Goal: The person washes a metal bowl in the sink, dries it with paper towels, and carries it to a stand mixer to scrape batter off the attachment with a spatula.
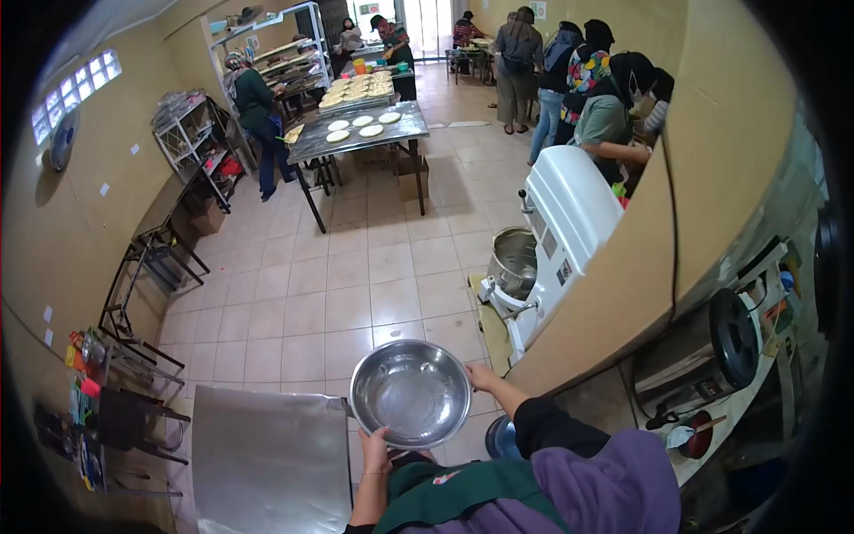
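A wide, shiny metal bowl (411, 396) is held out in front of my body, its inside facing up and looking bare apart from reflections. My left hand (374, 452) grips the rim at the near left, thumb over the edge. At the right side of the rim, my right hand (481, 377) is closed on it, with the fingers partly hidden. Just left of the bowl stands a metal-topped table (271, 454).
A white floor mixer (569, 222) with a steel bowl (513, 262) stands to the right, by the wall. Ahead, a table (400, 125) carries several flat dough rounds (363, 121). Several people work farther back. A water jug (503, 438) sits near my right side.
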Motion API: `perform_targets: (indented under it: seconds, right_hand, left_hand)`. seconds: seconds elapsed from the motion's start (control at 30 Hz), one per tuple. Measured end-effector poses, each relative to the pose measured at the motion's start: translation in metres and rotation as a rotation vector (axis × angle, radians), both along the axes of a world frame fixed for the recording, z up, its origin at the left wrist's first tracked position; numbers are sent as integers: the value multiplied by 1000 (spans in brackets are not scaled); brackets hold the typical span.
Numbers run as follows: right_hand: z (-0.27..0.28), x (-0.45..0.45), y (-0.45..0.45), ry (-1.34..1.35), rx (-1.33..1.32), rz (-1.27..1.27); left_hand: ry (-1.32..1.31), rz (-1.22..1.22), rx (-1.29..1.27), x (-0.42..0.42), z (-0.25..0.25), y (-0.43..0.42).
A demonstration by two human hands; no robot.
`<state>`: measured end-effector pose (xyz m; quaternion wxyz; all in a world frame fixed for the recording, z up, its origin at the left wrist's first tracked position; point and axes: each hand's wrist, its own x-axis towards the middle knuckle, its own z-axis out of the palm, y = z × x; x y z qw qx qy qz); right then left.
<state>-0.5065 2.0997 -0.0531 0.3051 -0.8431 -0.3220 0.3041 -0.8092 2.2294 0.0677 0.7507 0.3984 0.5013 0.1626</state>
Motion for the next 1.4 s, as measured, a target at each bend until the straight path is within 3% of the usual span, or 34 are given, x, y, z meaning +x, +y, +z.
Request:
perform_targets:
  seconds: [0.03,0.13,0.27,0.33,0.43,0.6,0.8,0.93,1.0,1.07,1.17,1.3,1.33,1.4]
  right_hand:
    - [9,-1,20,185,64,-39]
    - [-2,13,55,335,219,-183]
    - [-3,32,73,826,113,-592]
    - [-11,50,76,866,43,-584]
    - [-22,82,79,977,151,-684]
    - [23,143,125,989,407,-726]
    - [59,278,197,653,383,-575]
    - [110,366,238,420,483,-403]
    - [110,406,263,-43,483,-335]
    - [145,430,269,-299,484,-351]
    - [222,467,246,-217,595,-394]
    - [282,500,175,-461,701,-680]
    - [272,515,154,-543,787,-774]
    - [288,523,101,-739,609,-968]
  left_hand:
    - [46,-39,-14,11,-4,21]
    - [38,-76,-64,51,11,70]
    - [5,-214,-21,100,-23,138]
    - [28,-237,-46,128,-22,161]
    - [65,-305,-66,176,-35,187]
    - [102,-366,-82,267,-53,241]
    - [100,-391,-61,406,-67,317]
    - [52,-263,-79,500,-53,367]
    - [-17,-274,-71,545,-20,371]
    - [-37,-267,-101,591,-24,389]
    - [54,-285,-60,660,-54,422]
    - [137,-384,-242,742,-99,452]
    - [139,-396,-244,759,-108,456]
    - [275,-404,-225,779,-130,461]
